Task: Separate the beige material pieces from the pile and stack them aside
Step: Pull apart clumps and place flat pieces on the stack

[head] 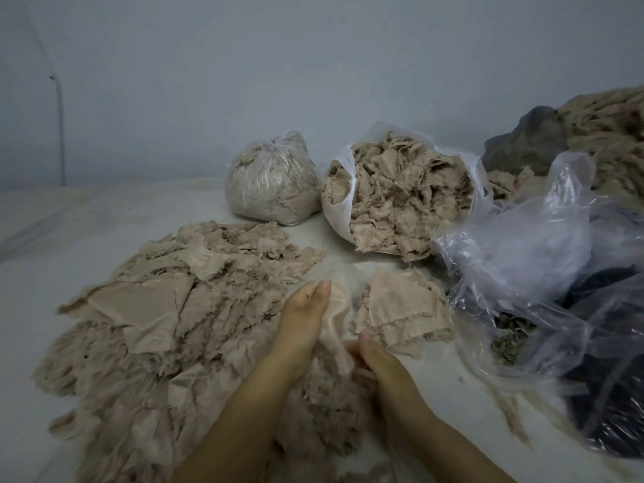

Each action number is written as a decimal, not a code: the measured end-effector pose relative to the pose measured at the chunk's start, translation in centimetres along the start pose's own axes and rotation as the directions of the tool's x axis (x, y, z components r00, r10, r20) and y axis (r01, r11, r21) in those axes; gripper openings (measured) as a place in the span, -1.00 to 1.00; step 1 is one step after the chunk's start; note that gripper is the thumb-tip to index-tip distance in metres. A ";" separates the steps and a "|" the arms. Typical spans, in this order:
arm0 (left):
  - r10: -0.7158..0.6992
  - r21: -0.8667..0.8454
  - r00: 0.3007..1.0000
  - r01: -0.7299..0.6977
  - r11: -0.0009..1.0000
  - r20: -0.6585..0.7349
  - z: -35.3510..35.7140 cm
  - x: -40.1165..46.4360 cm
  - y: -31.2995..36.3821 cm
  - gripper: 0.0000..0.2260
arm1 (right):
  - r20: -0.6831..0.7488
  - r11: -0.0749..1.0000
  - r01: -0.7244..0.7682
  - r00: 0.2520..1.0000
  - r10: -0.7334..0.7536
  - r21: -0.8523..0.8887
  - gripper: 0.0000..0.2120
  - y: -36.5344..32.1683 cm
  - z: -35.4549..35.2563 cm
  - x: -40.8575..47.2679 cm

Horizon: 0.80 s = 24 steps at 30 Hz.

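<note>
- Beige, frayed fabric fills my head view: a broad, flat pile [167, 315] of thin, crinkled scraps with ragged edges spreads over the pale sheet-covered surface [62, 238], and I take that pile as my landmark.
- At the pile's right edge, my left hand [303, 322] lies with fingers straight and together, laid along one soft, translucent beige piece [336, 318] that rises between both hands.
- Just right of that, my right hand [376, 364] has its thumb and fingers curled onto the lower end of the same piece, pinching it.
- Right of the pile, just past the hands, a small stack [400, 308] of flatter, squarish beige pieces sits apart from it.
- Behind the pile, a tied clear plastic bag [271, 183] is rounded and packed with beige material.
- Beside that, behind and right of the pile, an open white bag [400, 196] lies tipped toward me, shredded scraps spilling from its mouth.
- Far right of the pile, crumpled glossy clear plastic [529, 245] is heaped over something dark; what it is I cannot tell.
- Behind that plastic, a grey cloth [529, 141] and a coarse, stringy beige heap [613, 134] reach the frame edge.
</note>
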<state>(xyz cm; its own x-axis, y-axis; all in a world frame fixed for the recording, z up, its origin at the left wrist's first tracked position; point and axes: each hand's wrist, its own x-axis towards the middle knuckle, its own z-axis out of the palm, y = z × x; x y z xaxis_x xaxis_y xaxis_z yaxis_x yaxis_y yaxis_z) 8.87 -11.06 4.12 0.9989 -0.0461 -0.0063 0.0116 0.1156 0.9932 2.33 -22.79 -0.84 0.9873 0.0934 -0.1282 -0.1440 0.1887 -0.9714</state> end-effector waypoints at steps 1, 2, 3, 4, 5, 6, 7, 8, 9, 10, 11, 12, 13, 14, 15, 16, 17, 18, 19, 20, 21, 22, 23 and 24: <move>0.013 0.016 1.000 -0.013 1.000 -0.001 0.5 -0.2 0.0 -0.77 | 0.041 0.994 0.009 0.999 -0.013 0.108 -0.55 -0.4 0.5 0.2; 0.038 0.041 0.999 -0.037 0.998 -0.012 0.8 -0.2 -0.1 -0.75 | 0.030 0.981 0.011 0.999 -0.017 0.195 -0.59 -0.8 0.9 0.3; 0.064 0.057 0.997 -0.062 0.996 -0.036 0.9 -0.3 -0.1 -0.73 | -0.013 0.966 0.007 1.000 -0.004 0.259 -0.63 -1.0 1.2 0.4; 0.082 0.054 0.994 -0.078 0.995 -0.075 1.0 -0.3 -0.2 -0.72 | -0.053 0.950 0.005 0.998 0.013 0.313 -0.68 -1.2 1.3 0.5; 0.083 0.041 0.989 -0.079 0.996 -0.119 0.9 -0.2 -0.1 -0.72 | -0.079 0.937 0.011 0.997 0.018 0.350 -0.74 -1.2 1.2 0.6; 0.072 0.017 0.986 -0.071 0.997 -0.153 0.7 -0.1 -0.1 -0.72 | -0.087 0.930 0.018 0.996 0.015 0.368 -0.80 -1.2 1.2 0.5; 0.053 -0.003 0.982 -0.055 0.998 -0.179 0.5 0.0 0.0 -0.71 | -0.083 0.931 0.023 0.997 0.007 0.364 -0.83 -1.2 1.2 0.3; 0.035 -0.014 0.979 -0.039 0.999 -0.199 0.3 0.3 -0.1 -0.71 | -0.080 0.941 0.022 0.997 0.005 0.338 -0.84 -1.2 1.2 0.1; 0.019 -0.019 0.975 -0.024 1.000 -0.219 0.0 0.5 0.0 -0.71 | -0.081 0.954 0.019 0.997 0.006 0.299 -0.83 -1.1 1.2 0.0; 0.005 -0.027 0.970 -0.012 1.000 -0.242 -0.4 0.9 0.0 -0.72 | -0.093 0.966 0.012 0.996 0.012 0.257 -0.82 -1.0 1.1 -0.1; -0.010 -0.032 0.965 0.001 0.999 -0.263 -0.7 1.2 -0.1 -0.73 | -0.103 0.975 0.002 0.994 0.022 0.224 -0.80 -0.8 1.0 0.0; -0.025 -0.042 0.960 0.014 0.999 -0.279 -1.0 1.5 -0.1 -0.74 | -0.109 0.980 -0.010 0.994 0.032 0.199 -0.79 -0.5 0.9 -0.1; -0.038 -0.057 0.957 0.023 0.998 -0.289 -1.1 1.8 -0.1 -0.75 | -0.111 0.985 -0.016 0.993 0.035 0.171 -0.79 -0.3 0.8 -0.1; -0.049 -0.080 0.954 0.027 0.996 -0.297 -1.2 1.9 -0.1 -0.75 | -0.117 0.990 -0.021 0.992 0.038 0.142 -0.80 -0.1 0.7 -0.2; -0.055 -0.104 0.951 0.024 0.994 -0.306 -1.2 2.1 0.1 -0.75 | -0.127 0.994 -0.024 0.991 0.038 0.111 -0.80 0.2 0.7 -0.2; -0.054 -0.136 0.947 0.011 0.991 -0.317 -1.1 2.3 0.2 -0.74 | -0.133 0.996 -0.031 0.990 0.041 0.079 -0.80 0.5 0.6 -0.4; -0.051 -0.172 0.942 -0.008 0.985 -0.333 -1.1 2.5 0.5 -0.74 | -0.123 0.999 -0.043 0.991 0.047 0.033 -0.79 0.8 0.5 -0.6; -0.043 -0.205 0.936 -0.031 0.978 -0.349 -1.4 2.8 0.9 -0.73 | -0.098 0.998 -0.059 0.994 0.056 -0.034 -0.79 0.9 0.4 -0.7; -0.036 -0.224 0.935 -0.047 0.973 -0.353 -1.7 3.0 1.3 -0.73 | -0.076 0.993 -0.073 0.995 0.065 -0.096 -0.78 1.1 0.3 -0.8; -0.031 -0.233 0.937 -0.055 0.971 -0.347 -2.0 3.2 1.6 -0.73 | -0.065 0.987 -0.080 0.995 0.072 -0.141 -0.77 1.4 0.1 -0.8; -0.031 -0.234 0.942 -0.051 0.971 -0.333 -2.1 3.3 1.8 -0.74 | -0.070 0.982 -0.074 0.996 0.063 -0.173 -0.77 1.6 -0.1 -0.5; -0.040 -0.231 0.951 -0.034 0.972 -0.308 -2.0 3.2 1.8 -0.74 | -0.085 0.978 -0.059 0.995 0.043 -0.201 -0.81 1.3 0.1 -0.4; -0.057 -0.225 0.961 -0.006 0.974 -0.270 -1.7 3.0 1.7 -0.74 | -0.094 0.981 -0.040 0.995 0.022 -0.189 -0.88 1.0 0.3 -0.1; -0.072 -0.218 0.971 0.021 0.976 -0.227 -1.2 2.6 1.4 -0.74 | -0.096 0.995 -0.021 0.995 0.011 -0.101 -0.91 0.1 0.8 0.0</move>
<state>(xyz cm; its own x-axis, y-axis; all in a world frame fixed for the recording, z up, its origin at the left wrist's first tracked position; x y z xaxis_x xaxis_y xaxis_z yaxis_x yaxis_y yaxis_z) 11.55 -9.86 5.38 0.9796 0.1721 -0.1039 0.0424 0.3283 0.9436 2.29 -21.95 -0.76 0.9875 0.0008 -0.1578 -0.1573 0.0867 -0.9837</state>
